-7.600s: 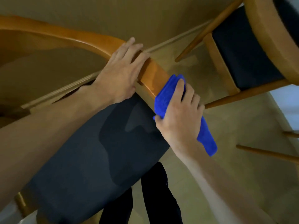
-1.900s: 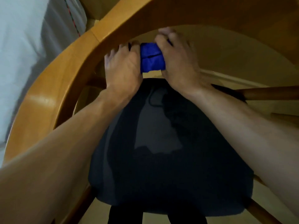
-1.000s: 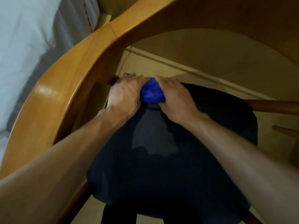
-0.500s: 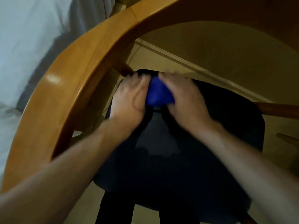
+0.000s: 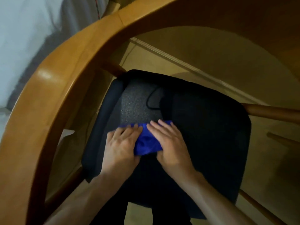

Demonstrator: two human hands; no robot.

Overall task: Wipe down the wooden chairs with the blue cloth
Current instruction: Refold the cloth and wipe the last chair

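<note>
I look down through the curved back rail of a wooden chair (image 5: 53, 95) onto its dark padded seat (image 5: 203, 127). The blue cloth (image 5: 146, 143) lies bunched on the seat near its middle. My left hand (image 5: 121, 148) presses flat on the cloth's left side and my right hand (image 5: 168, 142) presses on its right side, fingers pointing away from me. Most of the cloth is hidden under my palms; only a strip between them and its far edge shows.
A wooden chair strut (image 5: 272, 112) sticks out at the right, with another rung (image 5: 282, 138) below it. A white skirting board (image 5: 186, 62) runs along the beige floor beyond the seat. Pale grey fabric (image 5: 24, 30) hangs at the upper left. My dark trouser legs (image 5: 139, 213) show below the seat.
Both hands have slid the cloth from the seat's far edge, near the back rail, toward me to the middle of the seat. The view has risen a little.
</note>
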